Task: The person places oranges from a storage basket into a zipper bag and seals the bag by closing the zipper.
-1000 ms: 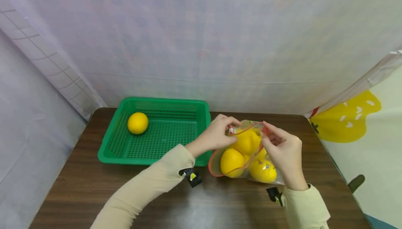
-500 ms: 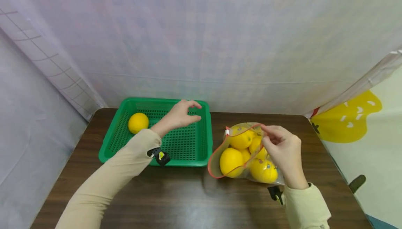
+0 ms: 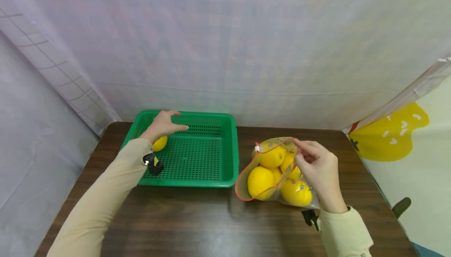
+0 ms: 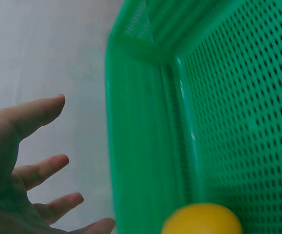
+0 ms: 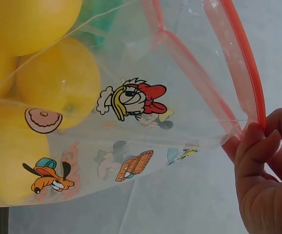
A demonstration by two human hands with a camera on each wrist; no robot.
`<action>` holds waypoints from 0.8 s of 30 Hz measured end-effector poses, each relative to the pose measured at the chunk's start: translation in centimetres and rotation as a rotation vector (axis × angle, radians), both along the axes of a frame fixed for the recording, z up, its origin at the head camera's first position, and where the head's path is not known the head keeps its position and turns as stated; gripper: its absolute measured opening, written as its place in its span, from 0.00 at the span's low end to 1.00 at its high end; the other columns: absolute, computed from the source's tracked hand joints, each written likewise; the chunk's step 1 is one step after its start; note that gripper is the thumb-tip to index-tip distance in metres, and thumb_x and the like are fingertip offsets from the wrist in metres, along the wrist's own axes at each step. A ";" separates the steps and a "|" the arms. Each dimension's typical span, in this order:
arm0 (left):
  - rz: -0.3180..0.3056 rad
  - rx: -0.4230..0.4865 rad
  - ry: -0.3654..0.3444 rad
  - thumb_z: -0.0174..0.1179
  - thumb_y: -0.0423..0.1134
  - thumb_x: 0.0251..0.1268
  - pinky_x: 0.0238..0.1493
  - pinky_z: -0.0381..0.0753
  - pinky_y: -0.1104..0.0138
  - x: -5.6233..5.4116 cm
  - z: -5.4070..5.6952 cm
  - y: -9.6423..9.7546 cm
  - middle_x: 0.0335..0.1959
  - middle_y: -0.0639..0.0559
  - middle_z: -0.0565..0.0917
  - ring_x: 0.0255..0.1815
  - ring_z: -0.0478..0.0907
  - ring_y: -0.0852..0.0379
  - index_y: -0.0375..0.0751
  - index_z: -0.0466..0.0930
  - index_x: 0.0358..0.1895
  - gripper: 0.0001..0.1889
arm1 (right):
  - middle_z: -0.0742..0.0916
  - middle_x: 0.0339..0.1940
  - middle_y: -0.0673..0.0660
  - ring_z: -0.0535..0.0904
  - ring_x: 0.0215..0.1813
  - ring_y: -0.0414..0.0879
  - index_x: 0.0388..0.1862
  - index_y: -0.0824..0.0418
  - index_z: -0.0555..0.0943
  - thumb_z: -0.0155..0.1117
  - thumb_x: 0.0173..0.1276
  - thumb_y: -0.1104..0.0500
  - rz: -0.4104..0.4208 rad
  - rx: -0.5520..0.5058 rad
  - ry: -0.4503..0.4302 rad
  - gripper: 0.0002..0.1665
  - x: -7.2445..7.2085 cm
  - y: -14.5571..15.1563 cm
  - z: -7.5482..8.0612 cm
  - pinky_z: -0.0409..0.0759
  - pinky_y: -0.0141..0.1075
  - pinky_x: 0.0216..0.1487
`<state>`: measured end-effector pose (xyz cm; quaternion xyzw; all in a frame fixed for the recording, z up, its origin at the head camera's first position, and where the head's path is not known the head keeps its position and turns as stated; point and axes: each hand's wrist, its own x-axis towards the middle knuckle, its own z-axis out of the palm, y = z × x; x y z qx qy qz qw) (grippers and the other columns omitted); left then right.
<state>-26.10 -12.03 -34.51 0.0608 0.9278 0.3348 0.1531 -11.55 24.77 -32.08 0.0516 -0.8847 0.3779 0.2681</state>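
A clear zip bag [image 5: 141,122] with a red rim and cartoon prints stands on the table, its mouth spread, with several yellow round fruits [image 3: 261,182] inside. At the rim's right corner my right hand [image 3: 318,171] pinches the edge between thumb and fingers. My left hand [image 3: 163,126] hovers over the left part of the green basket [image 3: 230,163], fingers spread and holding nothing. Below it sits one yellow fruit [image 3: 160,143] in the basket, partly hidden by the hand and wrist. In the left wrist view, that fruit [image 4: 202,222] lies apart from the fingers.
The brown wooden table [image 3: 197,218] runs up to a pale curtain [image 3: 225,53] at the back. More white cloth [image 3: 38,163] hangs on the left. A yellow strawberry-shaped print [image 3: 391,135] shows at the right.
My left hand has let go of the bag's rim and moved left to above the basket's left part. The bag's mouth has come wider apart. My right hand stays at the rim.
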 end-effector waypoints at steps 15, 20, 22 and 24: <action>0.160 -0.132 -0.129 0.54 0.50 0.60 0.59 0.60 0.44 -0.7 -2.6 -4.1 0.67 0.29 0.53 0.63 0.57 0.33 0.33 0.51 0.69 0.39 | 0.84 0.33 0.57 0.70 0.22 0.33 0.41 0.69 0.83 0.59 0.53 0.75 0.004 -0.013 -0.011 0.15 0.5 0.2 0.2 0.69 0.19 0.21; 0.205 -0.123 -0.210 0.55 0.50 0.60 0.60 0.55 0.42 -0.8 -3.3 -4.2 0.68 0.28 0.47 0.66 0.47 0.31 0.33 0.48 0.70 0.40 | 0.84 0.34 0.57 0.71 0.22 0.32 0.42 0.68 0.83 0.59 0.53 0.75 0.004 -0.019 -0.019 0.16 0.8 0.3 0.2 0.70 0.19 0.22; 0.221 -0.108 -0.232 0.55 0.50 0.60 0.61 0.52 0.41 -0.8 -3.5 -4.2 0.68 0.27 0.45 0.67 0.42 0.31 0.33 0.47 0.70 0.41 | 0.84 0.34 0.57 0.71 0.22 0.32 0.42 0.68 0.83 0.59 0.53 0.75 0.004 -0.017 -0.019 0.16 0.9 0.3 0.3 0.70 0.19 0.22; 0.227 -0.090 -0.254 0.54 0.49 0.60 0.61 0.51 0.41 -0.8 -3.6 -4.2 0.68 0.27 0.42 0.67 0.38 0.30 0.33 0.45 0.70 0.41 | 0.84 0.34 0.57 0.71 0.22 0.32 0.42 0.67 0.83 0.60 0.53 0.75 0.006 -0.016 -0.019 0.16 1.0 0.3 0.3 0.70 0.19 0.22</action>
